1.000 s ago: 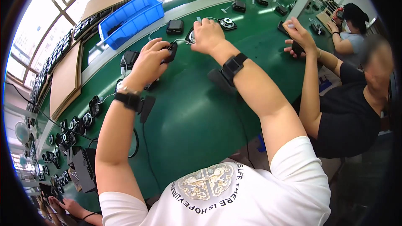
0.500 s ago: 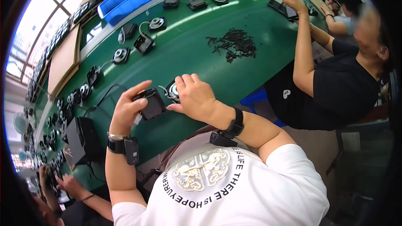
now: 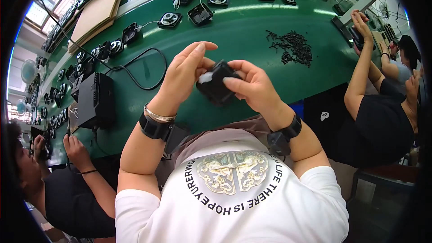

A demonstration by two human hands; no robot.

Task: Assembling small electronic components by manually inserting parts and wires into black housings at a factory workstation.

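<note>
A black square speaker housing [image 3: 217, 91] is held up above the green table, between both my hands. My right hand [image 3: 255, 85] grips its right side, with the thumb pressed on the upper face. At the left edge, my left hand [image 3: 182, 74] has its fingertips curled against the housing near a small white connector [image 3: 205, 77]. The index finger of that hand points out past the others. Whether a speaker cone sits inside the housing cannot be seen from here.
Open housings [image 3: 200, 14] and round speakers [image 3: 169, 18] with white leads line the table's far side. Small black pieces [image 3: 292, 47] lie heaped right of centre. A black box [image 3: 95, 101] and looped cable [image 3: 155, 69] stand left. Co-workers [image 3: 382, 117] sit at both sides.
My right hand has left the speaker on the table side and now grips the housing alongside my left hand. The housing has turned, and the whole view has swung leftward.
</note>
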